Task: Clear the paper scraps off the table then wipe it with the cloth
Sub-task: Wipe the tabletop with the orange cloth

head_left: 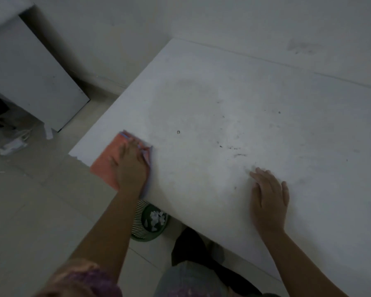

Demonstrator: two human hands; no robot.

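Cloth (107,161), orange and soft, lies at the near left corner of the bench (223,99), partly overhanging the edge; my left hand (131,166) presses it flat with fingers straight; my right hand (268,198) rests open on the bare top, holding nothing; being limp and light, it will likely bunch unless I keep my palm over its middle; paper scraps (156,218) sit in the green bin (145,237) below; dark smudges (234,150) remain mid-bench.

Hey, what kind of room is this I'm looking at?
Probably a plain room in a home, though that is a guess. It shows a white table against a bare white wall, a pale tiled floor, and a small green wastebasket holding paper scraps under the table's edge.
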